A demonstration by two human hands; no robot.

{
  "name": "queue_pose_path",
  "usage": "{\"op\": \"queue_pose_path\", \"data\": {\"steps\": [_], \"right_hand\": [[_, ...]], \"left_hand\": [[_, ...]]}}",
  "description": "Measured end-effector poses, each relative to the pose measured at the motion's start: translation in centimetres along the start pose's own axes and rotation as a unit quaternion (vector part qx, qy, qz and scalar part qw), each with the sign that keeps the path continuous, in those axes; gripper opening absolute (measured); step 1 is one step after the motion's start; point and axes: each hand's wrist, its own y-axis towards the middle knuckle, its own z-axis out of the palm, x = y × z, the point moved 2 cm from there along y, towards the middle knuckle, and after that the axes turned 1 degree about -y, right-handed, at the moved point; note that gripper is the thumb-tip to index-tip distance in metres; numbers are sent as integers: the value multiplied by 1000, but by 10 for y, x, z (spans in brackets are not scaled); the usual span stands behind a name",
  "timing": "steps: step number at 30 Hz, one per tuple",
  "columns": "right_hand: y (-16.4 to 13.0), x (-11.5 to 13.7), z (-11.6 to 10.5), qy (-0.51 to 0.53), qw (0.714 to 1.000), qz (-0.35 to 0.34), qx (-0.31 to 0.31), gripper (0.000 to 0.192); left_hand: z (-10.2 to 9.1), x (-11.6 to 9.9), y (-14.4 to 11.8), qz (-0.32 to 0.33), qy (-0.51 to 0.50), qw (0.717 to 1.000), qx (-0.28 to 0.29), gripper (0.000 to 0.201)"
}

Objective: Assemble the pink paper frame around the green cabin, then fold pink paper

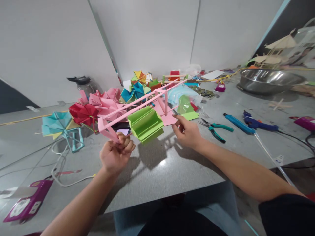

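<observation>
Fitting green paper onto the pink frame.
Left hand (116, 154) clamps frame (137, 105); right hand (186, 131), fingers loosely apart, nears green fold (145, 124) — next needs careful alignment.

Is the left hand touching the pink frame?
Touching. The head view shows the left hand closed in a fist around the near end of the pink frame, which it holds up above the grey table.

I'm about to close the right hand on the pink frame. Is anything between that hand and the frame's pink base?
Nothing visible. The right hand sits just in front of the pink base sheet, fingertips nearly at its edge. The green folded paper hangs to its left and the pliers lie to its right, both off the path. The left hand grips the frame's near end.
</observation>
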Motion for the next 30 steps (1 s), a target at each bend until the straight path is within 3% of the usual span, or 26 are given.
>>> {"op": "queue_pose_path", "data": {"steps": [5, 9, 12, 20, 25, 30], "right_hand": [[6, -9, -1, 54, 994, 82, -39, 43], [9, -14, 0, 102, 987, 107, -68, 18], [8, -14, 3, 154, 983, 91, -45, 7], [0, -3, 4, 284, 951, 90, 83, 32], [2, 1, 0, 291, 949, 87, 78, 43], [1, -3, 4, 284, 953, 83, 62, 39]], "left_hand": [[3, -2, 1, -19, -4, 1000, -16, 12], [2, -2, 2, -26, -8, 1000, -14, 14], [1, -1, 2, -32, -17, 999, -11, 13], [4, 0, 1, -51, -35, 997, -36, 22], [5, 1, 1, -61, -40, 996, -50, 25], [5, 0, 1, -65, -41, 996, -48, 26]]}}
